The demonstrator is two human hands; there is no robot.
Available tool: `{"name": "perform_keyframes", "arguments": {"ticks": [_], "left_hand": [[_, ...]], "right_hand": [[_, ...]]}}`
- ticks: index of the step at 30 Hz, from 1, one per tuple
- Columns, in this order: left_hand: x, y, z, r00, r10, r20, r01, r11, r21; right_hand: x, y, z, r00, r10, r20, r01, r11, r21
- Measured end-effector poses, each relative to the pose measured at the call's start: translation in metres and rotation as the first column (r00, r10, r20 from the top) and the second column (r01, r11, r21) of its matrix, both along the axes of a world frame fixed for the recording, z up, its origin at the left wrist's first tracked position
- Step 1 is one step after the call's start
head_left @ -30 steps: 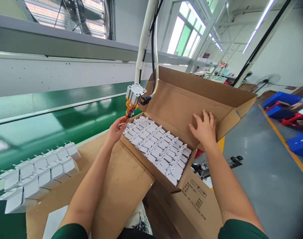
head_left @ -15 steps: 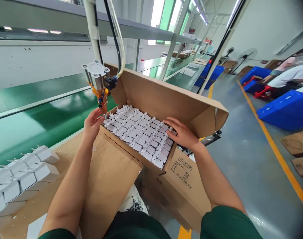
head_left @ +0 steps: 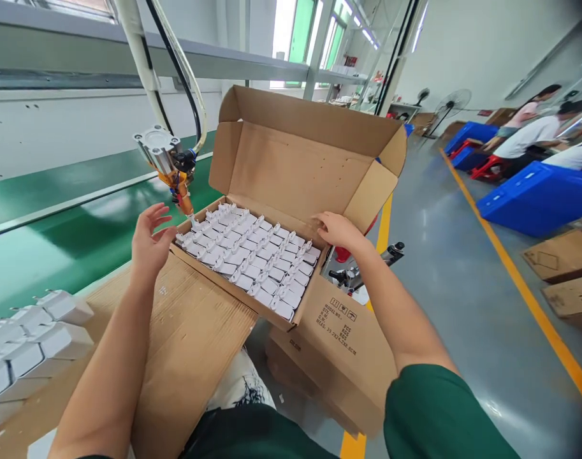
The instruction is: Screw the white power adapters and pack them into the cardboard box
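Observation:
An open cardboard box [head_left: 247,294] holds rows of small white plastic pieces with prongs [head_left: 255,239], packed closely together. Its lid [head_left: 295,153] stands raised at the back. My left hand [head_left: 151,241] is just off the box's left corner, fingers curved and apart with nothing in them. At the box's back right corner, by the fold of the lid, is my right hand [head_left: 341,231]; its fingers are loosely bent and hold nothing, and whether they touch the cardboard I cannot tell. A hanging pneumatic tool [head_left: 165,156] points its orange tip at the left corner of the box.
White block-shaped parts [head_left: 37,344] stand in rows on the cardboard-covered table [head_left: 195,338] at left. A green conveyor belt [head_left: 80,236] runs behind. Printed cartons [head_left: 336,344] are stacked below the box. Blue bins [head_left: 534,197] and seated people [head_left: 524,137] are at right.
The lid has risen from leaning low to standing more upright. My left hand has drawn away from the tool tip. My right hand has shifted from over the white pieces to the back corner.

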State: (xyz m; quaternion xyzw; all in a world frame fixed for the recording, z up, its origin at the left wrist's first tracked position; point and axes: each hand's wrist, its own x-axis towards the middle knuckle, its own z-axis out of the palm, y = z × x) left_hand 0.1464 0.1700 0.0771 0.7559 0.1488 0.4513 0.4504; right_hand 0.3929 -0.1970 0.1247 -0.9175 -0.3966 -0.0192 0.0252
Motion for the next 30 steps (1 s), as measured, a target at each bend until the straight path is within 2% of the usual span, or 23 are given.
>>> {"name": "perform_keyframes", "arguments": {"ticks": [3, 7, 11, 15, 18, 23, 26, 30], "left_hand": [[-0.014, -0.012, 0.023, 0.998, 0.065, -0.015, -0.065, 0.997, 0.052], [-0.041, -0.031, 0.041, 0.991, -0.002, -0.137, 0.018, 0.993, 0.115], [-0.065, -0.049, 0.046, 0.965, -0.039, -0.258, 0.078, 0.987, 0.141], [-0.072, -0.054, 0.054, 0.917, -0.082, -0.391, 0.18, 0.958, 0.221], [-0.072, -0.05, 0.069, 0.906, -0.109, -0.408, 0.241, 0.927, 0.287], [-0.079, -0.05, 0.095, 0.924, -0.069, -0.377, 0.208, 0.916, 0.343], [-0.091, -0.055, 0.101, 0.91, -0.061, -0.409, 0.206, 0.924, 0.322], [-0.111, -0.062, 0.096, 0.865, -0.056, -0.499, 0.233, 0.925, 0.301]], "right_hand": [[0.007, -0.001, 0.001, 0.992, 0.097, -0.078, -0.106, 0.988, -0.114], [0.003, -0.002, -0.001, 0.962, 0.184, -0.2, -0.23, 0.943, -0.24], [-0.008, 0.006, -0.012, 0.963, 0.181, -0.201, -0.238, 0.921, -0.307], [-0.014, 0.016, -0.024, 0.96, 0.171, -0.221, -0.242, 0.905, -0.351], [-0.012, 0.019, -0.027, 0.954, 0.178, -0.241, -0.258, 0.897, -0.358], [-0.009, 0.019, -0.027, 0.948, 0.201, -0.248, -0.28, 0.895, -0.348], [-0.01, 0.02, -0.027, 0.951, 0.195, -0.24, -0.272, 0.898, -0.347], [-0.014, 0.02, -0.03, 0.962, 0.174, -0.211, -0.237, 0.915, -0.327]]}}
